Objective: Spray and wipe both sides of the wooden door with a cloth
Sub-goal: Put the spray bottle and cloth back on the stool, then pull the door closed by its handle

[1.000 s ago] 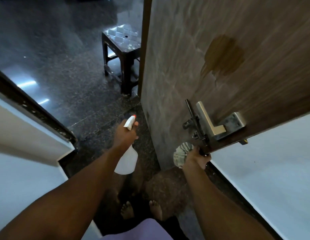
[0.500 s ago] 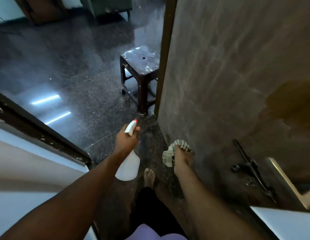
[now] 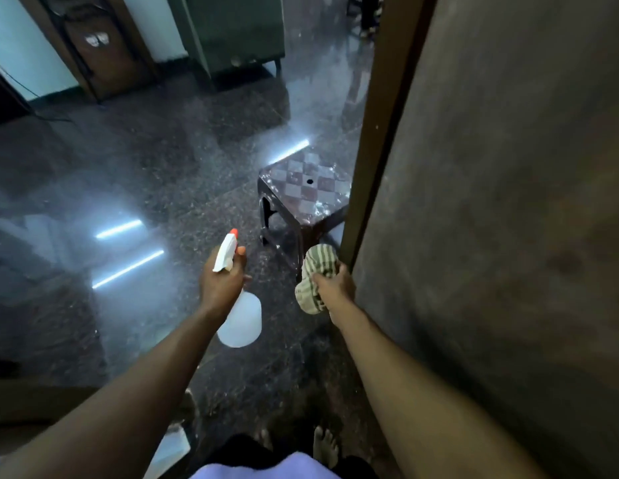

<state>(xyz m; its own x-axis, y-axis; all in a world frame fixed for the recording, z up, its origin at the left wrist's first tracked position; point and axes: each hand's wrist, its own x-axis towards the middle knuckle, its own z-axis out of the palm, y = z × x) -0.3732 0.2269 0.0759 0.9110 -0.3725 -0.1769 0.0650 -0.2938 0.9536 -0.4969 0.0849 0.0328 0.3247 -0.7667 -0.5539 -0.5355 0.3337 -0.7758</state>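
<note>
The wooden door [image 3: 501, 209] fills the right side, its face dull and streaked, its brown edge [image 3: 377, 133] pointing into the room. My left hand [image 3: 220, 281] grips a white spray bottle [image 3: 240, 316] with an orange-tipped nozzle, held over the floor left of the door. My right hand [image 3: 332, 288] holds a bunched striped cloth [image 3: 315, 274] right beside the door's edge, low down. The door handle is out of view.
A dark checkered plastic stool [image 3: 301, 198] stands just beyond the door's edge. Polished dark stone floor [image 3: 145, 167] stretches ahead with light reflections. A green cabinet [image 3: 232, 32] and a wooden cabinet [image 3: 101, 46] stand at the far wall. My bare foot [image 3: 323, 447] shows below.
My view has moved forward and left past the door; the handle and wet patch have left the frame. My right hand with the cloth shifted from the door's face to its edge.
</note>
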